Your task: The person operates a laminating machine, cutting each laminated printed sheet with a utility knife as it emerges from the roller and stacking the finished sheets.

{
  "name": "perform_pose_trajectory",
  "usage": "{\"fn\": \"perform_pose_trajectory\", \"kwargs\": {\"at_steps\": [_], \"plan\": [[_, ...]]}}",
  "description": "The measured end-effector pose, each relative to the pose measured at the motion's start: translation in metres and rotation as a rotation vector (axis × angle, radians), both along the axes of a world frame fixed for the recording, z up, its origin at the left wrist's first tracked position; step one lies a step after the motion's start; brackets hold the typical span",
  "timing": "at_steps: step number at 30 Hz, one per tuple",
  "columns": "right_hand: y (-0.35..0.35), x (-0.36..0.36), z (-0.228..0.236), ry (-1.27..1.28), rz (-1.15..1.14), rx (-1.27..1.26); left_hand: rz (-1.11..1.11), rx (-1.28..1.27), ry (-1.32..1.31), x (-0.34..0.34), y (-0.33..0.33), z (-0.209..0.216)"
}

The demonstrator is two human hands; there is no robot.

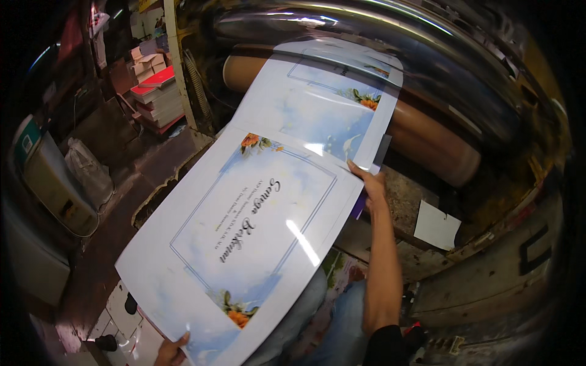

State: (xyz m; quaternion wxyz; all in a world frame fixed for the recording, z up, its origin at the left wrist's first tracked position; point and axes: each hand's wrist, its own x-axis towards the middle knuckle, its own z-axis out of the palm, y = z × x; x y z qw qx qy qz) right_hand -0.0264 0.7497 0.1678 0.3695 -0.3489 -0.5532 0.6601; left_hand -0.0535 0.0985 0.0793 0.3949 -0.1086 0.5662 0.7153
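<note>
A large glossy printed sheet (204,210), white with blue watercolour, orange flowers and dark script, slopes from my lap up to the machine's rollers. A line crosses it near the rollers; whether two sheets overlap there I cannot tell. At its near lower edge my left hand (171,351) grips the sheet, thumb on top, most of the hand cut off by the frame. My right hand (370,184) pinches the right edge close to the rollers, thumb on the print and fingers underneath. The far end bends up over a brown roller (434,143), beneath a shiny metal roller (366,30).
A stack of red-covered books (160,91) stands at the far left beside the machine's upright frame (177,55). Below it sit a whitish sack (88,168) and a pale metal cabinet (58,183). A white card (437,224) lies right of my forearm on a worn ledge.
</note>
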Motion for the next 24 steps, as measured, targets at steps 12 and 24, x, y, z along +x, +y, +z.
{"fn": "perform_pose_trajectory", "kwargs": {"at_steps": [12, 24], "plan": [[-0.013, -0.014, -0.015, -0.133, 0.137, -0.062, -0.011, -0.154, -0.064, -0.102, -0.059, -0.101], [-0.287, -0.011, -0.065, -0.035, 0.312, -0.011, 0.178, -0.112, -0.058, -0.199, -0.122, -0.353]]}}
